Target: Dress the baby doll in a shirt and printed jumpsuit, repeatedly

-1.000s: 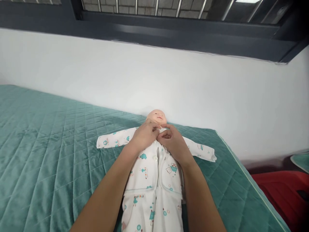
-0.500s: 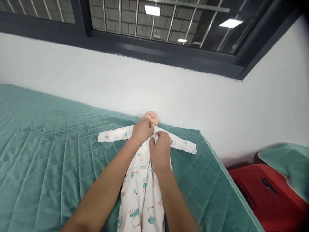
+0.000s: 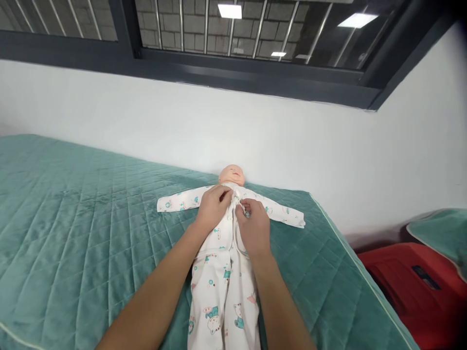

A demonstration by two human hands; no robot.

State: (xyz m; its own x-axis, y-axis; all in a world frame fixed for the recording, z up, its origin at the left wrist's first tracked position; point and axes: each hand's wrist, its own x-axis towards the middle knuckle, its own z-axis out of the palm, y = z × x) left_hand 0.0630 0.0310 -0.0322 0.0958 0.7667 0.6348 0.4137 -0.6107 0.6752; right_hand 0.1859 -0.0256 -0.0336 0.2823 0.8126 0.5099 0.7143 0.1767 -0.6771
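Note:
A baby doll [image 3: 232,175] lies on its back on the green quilted bedspread [image 3: 146,272], its head close to the wall. It wears a white long-sleeved baby shirt [image 3: 222,238] with small animal prints, sleeves spread out to both sides, and matching pants [image 3: 219,301]. My left hand [image 3: 214,206] pinches the left side of the shirt's front opening near the collar. Just across from it, my right hand [image 3: 254,223] pinches the other front edge. Fingertips of both hands nearly meet at the chest; any fastener between them is too small to make out.
Behind the bed rises a white wall [image 3: 164,121] under a dark window frame [image 3: 219,73] with metal bars outside. Right of the bed's edge stands a red plastic object [image 3: 401,282], with green fabric [image 3: 441,233] partly over it.
My left hand has come down from beside the doll's chin to the upper chest, uncovering the face and collar. My right hand stays at the shirt front. The view has shifted slightly.

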